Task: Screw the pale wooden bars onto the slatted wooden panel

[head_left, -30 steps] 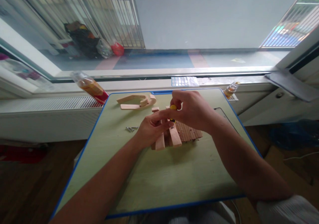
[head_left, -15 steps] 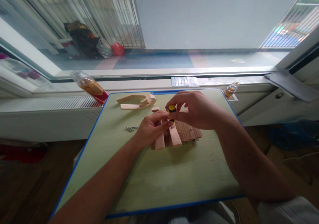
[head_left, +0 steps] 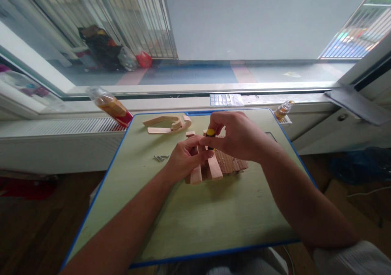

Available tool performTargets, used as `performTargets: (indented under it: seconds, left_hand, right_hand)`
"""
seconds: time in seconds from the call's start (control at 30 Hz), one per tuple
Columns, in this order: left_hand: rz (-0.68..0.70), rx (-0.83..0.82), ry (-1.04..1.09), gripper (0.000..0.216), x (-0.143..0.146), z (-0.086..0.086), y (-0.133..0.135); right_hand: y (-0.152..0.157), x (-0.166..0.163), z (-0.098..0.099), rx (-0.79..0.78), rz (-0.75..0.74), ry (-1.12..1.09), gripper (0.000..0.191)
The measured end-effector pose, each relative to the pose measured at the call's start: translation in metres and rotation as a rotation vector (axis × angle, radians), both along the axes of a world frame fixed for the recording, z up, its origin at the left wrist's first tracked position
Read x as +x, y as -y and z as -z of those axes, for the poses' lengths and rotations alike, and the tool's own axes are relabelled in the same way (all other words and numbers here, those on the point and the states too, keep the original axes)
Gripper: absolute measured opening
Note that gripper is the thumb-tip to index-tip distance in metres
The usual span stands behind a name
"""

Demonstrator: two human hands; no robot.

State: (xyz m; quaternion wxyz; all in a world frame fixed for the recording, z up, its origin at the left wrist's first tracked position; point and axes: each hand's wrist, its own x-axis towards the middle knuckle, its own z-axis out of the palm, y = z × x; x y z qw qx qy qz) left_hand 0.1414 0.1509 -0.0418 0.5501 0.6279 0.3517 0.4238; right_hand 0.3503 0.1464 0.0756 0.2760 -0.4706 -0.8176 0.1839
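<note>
Both hands meet over the work near the middle of the table. The right hand pinches a stubby yellow-and-black screwdriver between thumb and fingers, its handle roughly upright. The left hand grasps the pale wooden strips from the side, its thumb on the right-hand one, right beside the tool's lower end. Where the tip sits is hidden, so I cannot tell how well it is seated. Should it tilt or be turned with too little downward pressure, it could slip out and jab that thumb, or score the pale wood. If the left hand's hold slackens, the strips could twist under the turning force.

Just right of the strips lies a brown slatted board with small metal pieces on it; a skidding wrist or tool might knock these or shift the board. Left of the hands, a few loose screws lie on the bare tabletop, where a nudge could send them rolling. Beyond, a curved wooden piece rests well apart from the screwdriver.
</note>
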Motion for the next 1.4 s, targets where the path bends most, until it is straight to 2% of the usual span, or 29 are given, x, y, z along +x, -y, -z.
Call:
performTargets:
  seconds: [0.47,0.63,0.8,0.9,1.4]
  left_hand:
    - [-0.041,0.045,-0.031,0.038,0.002,-0.003,0.000]
    - [-0.021,0.052,-0.030,0.031,0.001,-0.002,-0.001]
    - [-0.018,0.072,-0.059,0.031,0.001,-0.008,0.000]
    - [-0.029,0.098,-0.076,0.033,0.002,-0.013,0.001]
    - [-0.040,0.118,-0.087,0.034,0.000,-0.014,0.003]
  right_hand:
    - [-0.002,-0.005,0.004,0.093,0.061,0.098,0.042]
    - [-0.003,0.002,0.001,0.008,0.066,0.067,0.035]
    - [-0.003,0.012,-0.007,-0.093,-0.111,-0.089,0.031]
    - [-0.002,0.013,-0.009,-0.115,-0.156,-0.096,0.024]
    - [0.001,0.008,-0.003,-0.062,-0.067,-0.064,0.016]
